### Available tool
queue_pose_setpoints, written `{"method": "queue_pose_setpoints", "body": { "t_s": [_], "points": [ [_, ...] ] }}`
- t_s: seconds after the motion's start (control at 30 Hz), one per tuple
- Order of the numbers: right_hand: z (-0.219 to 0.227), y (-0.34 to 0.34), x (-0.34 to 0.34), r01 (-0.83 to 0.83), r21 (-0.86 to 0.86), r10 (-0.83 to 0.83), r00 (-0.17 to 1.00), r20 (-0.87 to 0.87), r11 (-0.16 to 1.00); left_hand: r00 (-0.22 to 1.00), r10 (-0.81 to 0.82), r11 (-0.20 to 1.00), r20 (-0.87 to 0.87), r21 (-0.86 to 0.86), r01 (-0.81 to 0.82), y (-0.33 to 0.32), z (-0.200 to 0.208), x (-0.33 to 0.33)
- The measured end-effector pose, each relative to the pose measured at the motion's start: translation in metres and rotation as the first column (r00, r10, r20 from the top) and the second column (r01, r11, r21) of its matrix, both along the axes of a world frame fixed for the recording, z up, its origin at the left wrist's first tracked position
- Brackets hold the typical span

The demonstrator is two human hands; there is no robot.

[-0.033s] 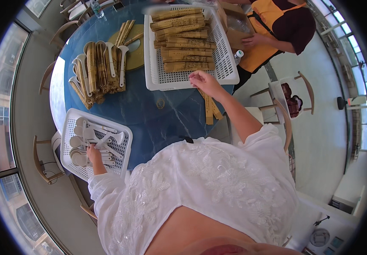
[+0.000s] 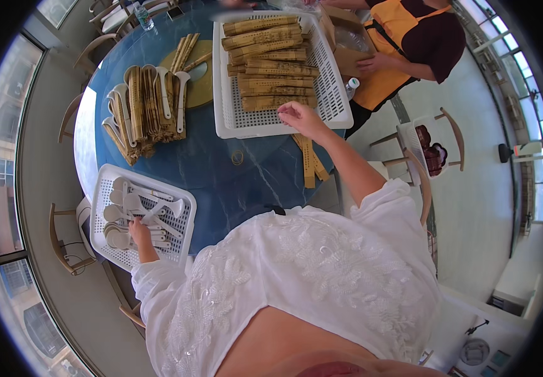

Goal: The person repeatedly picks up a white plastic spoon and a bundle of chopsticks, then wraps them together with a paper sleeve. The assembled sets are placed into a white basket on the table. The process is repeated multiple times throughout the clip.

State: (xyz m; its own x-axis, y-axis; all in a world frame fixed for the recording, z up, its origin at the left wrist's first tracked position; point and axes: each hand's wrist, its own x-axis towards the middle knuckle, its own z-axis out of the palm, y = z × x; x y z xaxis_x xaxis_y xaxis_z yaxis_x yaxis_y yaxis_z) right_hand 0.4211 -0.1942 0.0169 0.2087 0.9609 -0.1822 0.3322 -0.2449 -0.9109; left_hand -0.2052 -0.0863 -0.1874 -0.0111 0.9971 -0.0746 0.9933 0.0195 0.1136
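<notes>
My left hand (image 2: pixel 140 232) reaches into a small white perforated basket (image 2: pixel 186 235) at the lower left, fingers closed at the handle of a white long-handled spoon (image 2: pixel 152 218). Other white spoons (image 2: pixel 118 239) lie in the basket around it. My right hand (image 2: pixel 300 119) hovers by the near rim of a large white basket (image 2: pixel 226 119), fingers curled together; whether anything small is between them I cannot make out. Rows of flat tan printed paper sleeves (image 2: pixel 277 85) fill that basket. A few similar strips (image 2: pixel 309 164) lie at the table's edge below my right hand.
On the blue round table (image 2: pixel 202 182), a bundle of tan sleeves (image 2: pixel 149 107) and white spoons stands left of the large basket. A tan rubber band (image 2: pixel 237 157) lies mid-table. Across from me, a person in an orange apron (image 2: pixel 381 69) holds a cardboard box (image 2: pixel 347 60). Wooden chairs surround the table.
The view has shifted slightly. My right hand sits a touch farther over the large basket's near rim. My left hand remains among the spoons.
</notes>
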Motion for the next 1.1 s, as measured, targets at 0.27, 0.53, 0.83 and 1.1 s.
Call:
{"method": "queue_pose_setpoints", "body": {
  "t_s": [0.27, 0.53, 0.83, 1.1],
  "points": [
    [-0.086, 0.094, 0.066, -0.111, -0.529, 0.457, 0.669, 0.586, 0.841, 0.991, 0.044, 0.988, 0.124, 0.144, -0.061, -0.026, 0.012, 0.010],
    [-0.109, 0.118, 0.071, -0.136, -0.639, 0.639, 0.354, 0.683, 0.757, 0.976, 0.138, 0.972, 0.168, 0.163, -0.166, -0.043, 0.009, 0.016],
    [-0.136, 0.133, 0.070, -0.121, -0.555, 0.565, 0.280, 0.776, 0.823, 0.964, 0.163, 0.967, 0.208, 0.161, -0.198, -0.043, 0.015, 0.031],
    [-0.120, 0.121, 0.062, -0.210, -0.683, 0.712, 0.271, 0.647, 0.700, 0.954, 0.153, 0.959, 0.259, 0.193, -0.206, -0.053, 0.013, 0.028]
  ]
}}
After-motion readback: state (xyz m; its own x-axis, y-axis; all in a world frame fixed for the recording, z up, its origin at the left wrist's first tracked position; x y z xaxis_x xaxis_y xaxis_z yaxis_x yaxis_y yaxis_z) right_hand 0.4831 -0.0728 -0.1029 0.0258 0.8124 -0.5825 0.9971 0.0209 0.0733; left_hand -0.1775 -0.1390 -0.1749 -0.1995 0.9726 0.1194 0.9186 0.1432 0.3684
